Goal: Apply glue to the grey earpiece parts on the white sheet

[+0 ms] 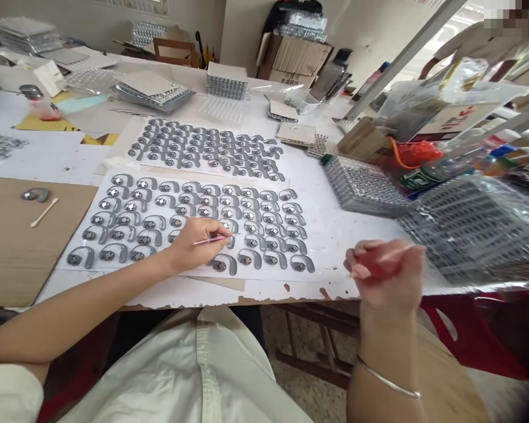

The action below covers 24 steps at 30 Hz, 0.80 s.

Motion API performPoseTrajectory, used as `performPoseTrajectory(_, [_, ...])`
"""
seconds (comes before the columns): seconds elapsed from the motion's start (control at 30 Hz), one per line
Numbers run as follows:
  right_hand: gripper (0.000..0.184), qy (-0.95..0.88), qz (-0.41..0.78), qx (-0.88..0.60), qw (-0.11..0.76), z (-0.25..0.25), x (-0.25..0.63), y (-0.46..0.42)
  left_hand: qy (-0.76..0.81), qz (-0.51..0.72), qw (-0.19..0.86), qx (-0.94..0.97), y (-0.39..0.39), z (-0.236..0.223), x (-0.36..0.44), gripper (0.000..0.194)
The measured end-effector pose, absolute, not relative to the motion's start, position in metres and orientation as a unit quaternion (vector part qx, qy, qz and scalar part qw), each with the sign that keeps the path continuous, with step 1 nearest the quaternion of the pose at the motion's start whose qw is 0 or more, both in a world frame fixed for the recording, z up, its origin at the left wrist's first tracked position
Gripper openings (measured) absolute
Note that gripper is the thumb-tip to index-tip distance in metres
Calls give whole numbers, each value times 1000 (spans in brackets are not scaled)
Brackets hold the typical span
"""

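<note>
My left hand (198, 245) rests over a white sheet (264, 276) and pinches a thin pink-handled stick (211, 239). Its tip lies among rows of grey hook-shaped pieces with round silver centres, near one piece (229, 247) partly hidden by my fingers. My right hand (383, 271) is lifted beside the sheet's right edge, closed around a red object (372, 261) with a thin pale stick (399, 251) poking out. A thin bangle (388, 379) circles that wrist. A second sheet (291, 164) of similar pieces lies farther back.
Brown cardboard (26, 252) at the left holds a loose grey piece (36, 195) and a cotton swab (44, 212). Grey mesh baskets (364, 185) and stacked trays (227, 79) stand around the table. A person (480, 44) stands at upper right.
</note>
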State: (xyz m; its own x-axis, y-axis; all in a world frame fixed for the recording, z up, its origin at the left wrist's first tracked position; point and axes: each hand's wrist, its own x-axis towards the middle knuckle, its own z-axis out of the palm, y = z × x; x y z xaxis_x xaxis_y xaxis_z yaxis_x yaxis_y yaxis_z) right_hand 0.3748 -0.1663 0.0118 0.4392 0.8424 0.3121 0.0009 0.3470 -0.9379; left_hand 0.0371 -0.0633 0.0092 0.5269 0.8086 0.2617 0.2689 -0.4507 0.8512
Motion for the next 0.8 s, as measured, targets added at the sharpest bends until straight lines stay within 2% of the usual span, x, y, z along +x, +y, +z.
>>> performPoseTrajectory(0.03, [44, -381, 320, -480, 722, 13, 369, -154, 307, 350, 369, 804, -64, 8, 43, 11])
performPoseTrajectory(0.17, [58, -320, 344, -499, 729, 15, 335, -105, 167, 339, 221, 899, -69, -4, 67, 17])
performPoseTrajectory(0.37, [34, -402, 341, -468, 709, 12, 291, -83, 116, 326, 66, 936, -71, -20, 74, 20])
performPoseTrajectory(0.57, [35, -438, 268, -491, 704, 13, 283, -87, 103, 359, 47, 927, -70, -25, 74, 13])
performPoseTrajectory(0.7, [34, -532, 166, -512, 653, 16, 279, -83, 118, 340, 61, 931, -72, -27, 75, 18])
performPoseTrajectory(0.8, [28, -596, 135, -506, 608, 12, 274, -83, 123, 337, 47, 932, -73, -27, 77, 20])
